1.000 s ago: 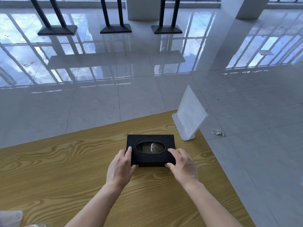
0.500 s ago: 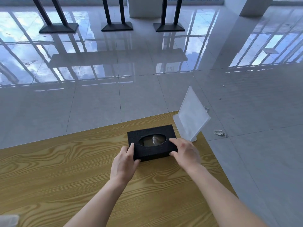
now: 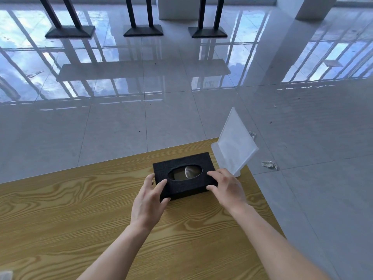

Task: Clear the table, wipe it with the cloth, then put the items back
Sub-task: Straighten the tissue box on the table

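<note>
A black tissue box (image 3: 182, 164) with an oval opening lies on the wooden table (image 3: 60, 209) near its far right corner. My left hand (image 3: 148, 201) grips its near left corner, fingers curled over the top edge. My right hand (image 3: 227, 187) holds its right end, fingertips on the top and side. A clear plastic sign holder (image 3: 235, 143) stands upright at the table's corner, just right of the box. No cloth can be made out for certain.
The table's far edge and right edge run close to the box. A pale object (image 3: 6, 274) shows at the bottom left edge. Crumpled scraps (image 3: 269, 165) lie on the glossy tiled floor. Black stand bases (image 3: 143, 30) are far back.
Both hands have slid the tissue box away from me and rightward, closer to the sign holder and the table's far corner. The box is now turned slightly.
</note>
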Demonstrator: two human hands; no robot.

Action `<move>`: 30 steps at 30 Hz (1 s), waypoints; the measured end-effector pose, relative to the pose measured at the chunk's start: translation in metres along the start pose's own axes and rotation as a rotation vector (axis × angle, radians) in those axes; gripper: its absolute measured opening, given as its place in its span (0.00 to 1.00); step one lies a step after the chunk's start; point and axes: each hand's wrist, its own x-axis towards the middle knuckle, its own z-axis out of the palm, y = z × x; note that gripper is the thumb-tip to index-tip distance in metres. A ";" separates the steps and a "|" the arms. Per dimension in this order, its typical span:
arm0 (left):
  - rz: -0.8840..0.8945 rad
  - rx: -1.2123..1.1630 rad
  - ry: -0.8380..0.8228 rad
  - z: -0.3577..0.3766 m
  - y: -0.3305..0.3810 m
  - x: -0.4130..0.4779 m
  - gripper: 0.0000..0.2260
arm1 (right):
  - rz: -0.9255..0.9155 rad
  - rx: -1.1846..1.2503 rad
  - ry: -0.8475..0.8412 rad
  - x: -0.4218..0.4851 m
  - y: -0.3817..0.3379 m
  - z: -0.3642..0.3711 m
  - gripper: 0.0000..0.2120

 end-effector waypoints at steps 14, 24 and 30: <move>-0.023 -0.033 -0.032 0.003 0.006 0.019 0.27 | 0.001 0.012 -0.002 0.019 -0.002 -0.009 0.23; -0.047 -0.081 -0.051 -0.004 0.011 0.026 0.26 | 0.012 -0.018 -0.066 0.021 0.000 -0.022 0.20; -0.005 -0.132 -0.046 -0.007 0.005 0.023 0.25 | -0.003 -0.026 -0.038 0.029 -0.007 -0.040 0.27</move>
